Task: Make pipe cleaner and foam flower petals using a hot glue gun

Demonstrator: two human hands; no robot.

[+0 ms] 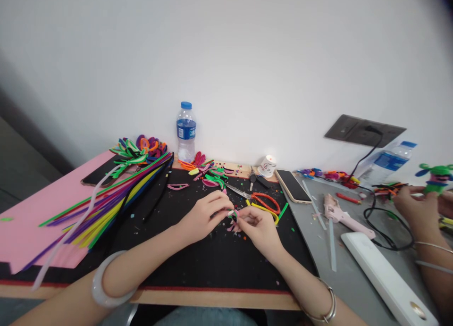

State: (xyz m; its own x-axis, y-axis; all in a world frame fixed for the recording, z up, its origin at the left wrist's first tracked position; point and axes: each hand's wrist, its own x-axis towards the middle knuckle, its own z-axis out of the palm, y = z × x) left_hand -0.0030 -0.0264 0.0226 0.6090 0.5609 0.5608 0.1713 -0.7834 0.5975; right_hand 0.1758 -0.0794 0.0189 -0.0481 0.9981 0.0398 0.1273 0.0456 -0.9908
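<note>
Right now your left hand (201, 217) and your right hand (257, 227) meet over the middle of the black mat (198, 264), fingertips pinched narrow on a small pink and green pipe-cleaner piece (234, 214). The fuzzy little loop sits between both sets of fingers, just above the mat, and a few pink petal-shaped loops (231, 228) lie right beneath it. You wear a smooth, pale, glassy bangle (106, 283) on the left wrist and a thin metal bracelet (327, 307) on the right.

To your left, a long fan of straight chenille stems (106, 203) in yellow, green, purple and blue slants across the mat onto a flat pink sheet (42, 213). A bunch of finished flowers (141, 149) with looped petals rests at its far end. Beyond your hands lie scissors with orange handles (260, 198), just beside bent yellow and green stem offcuts (265, 209). The mat is speckled with tiny coloured clippings.

A clear plastic water bottle with a blue cap (186, 131) stands upright against the white wall. A phone (292, 186) lies flat at the mat's right edge, and a pale pink glue gun (341, 217) lies on the grey surface near it. At far right, another person's hand (414, 201) holds a green fuzzy figure (437, 177).
</note>
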